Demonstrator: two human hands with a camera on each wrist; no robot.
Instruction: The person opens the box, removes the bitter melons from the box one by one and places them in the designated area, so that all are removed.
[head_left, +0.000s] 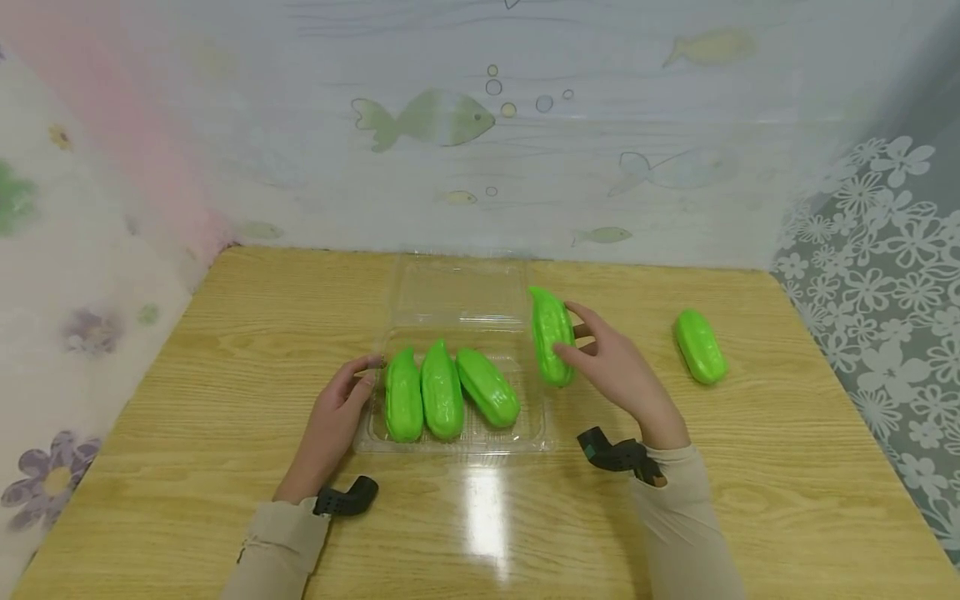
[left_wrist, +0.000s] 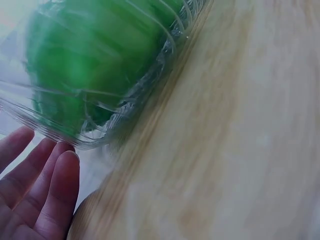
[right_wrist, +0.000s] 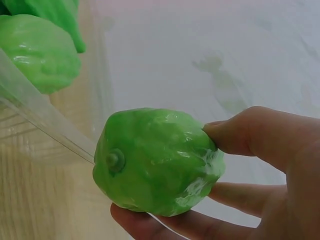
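My right hand holds a green bitter gourd, plastic-looking, between thumb and fingers, just right of a clear plastic clamshell box. The right wrist view shows that gourd end-on, its small round stub facing the camera. Three similar gourds lie side by side in the box, the rightmost one slanted. At the box's left side, my left hand touches the wall. Its fingers reach out fairly straight to the clear rim in the left wrist view.
Another green gourd lies on the wooden table at the right. The box's transparent lid is folded back toward the wall, which is printed with fish.
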